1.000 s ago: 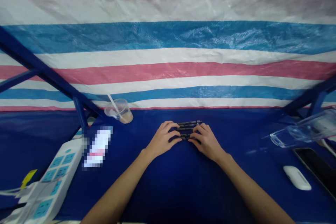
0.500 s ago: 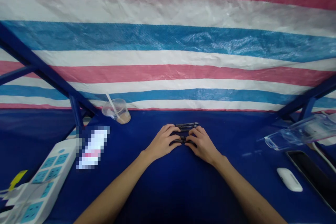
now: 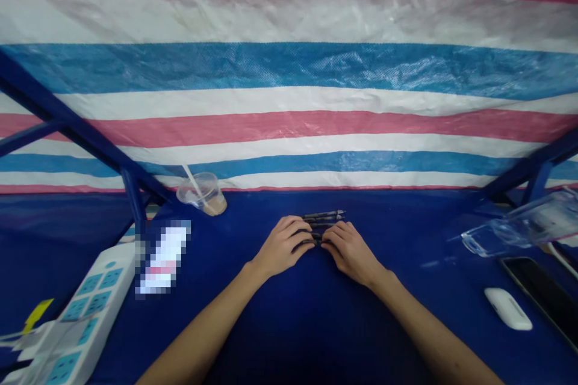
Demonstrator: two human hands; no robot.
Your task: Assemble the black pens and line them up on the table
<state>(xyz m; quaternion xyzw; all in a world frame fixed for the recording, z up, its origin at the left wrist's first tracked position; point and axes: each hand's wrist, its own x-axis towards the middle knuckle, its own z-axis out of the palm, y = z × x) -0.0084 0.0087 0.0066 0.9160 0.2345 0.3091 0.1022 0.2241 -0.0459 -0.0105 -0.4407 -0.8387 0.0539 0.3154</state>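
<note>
Several dark pens (image 3: 326, 216) lie side by side, roughly level across the blue tabletop. My left hand (image 3: 283, 245) curls over their left ends, its thumb and fingers closed on the nearer pens. From the other side my right hand (image 3: 351, 251) pinches the right ends of those same nearer pens. The two hands face each other with a narrow gap between their fingertips. Parts of the nearer pens are hidden under the fingers, so I cannot tell exactly how many each hand grips.
To the left stand a clear cup (image 3: 203, 192) with a straw, a blurred-out bright object (image 3: 163, 258) and a white power strip (image 3: 97, 301). At right lie a clear plastic container (image 3: 510, 234), a phone (image 3: 542, 295) and a white earbud case (image 3: 508, 308). A striped sheet (image 3: 289, 66) hangs behind.
My right hand has shifted slightly right and down along the nearer pens. My left hand keeps its hold. The whole view has tilted a little.
</note>
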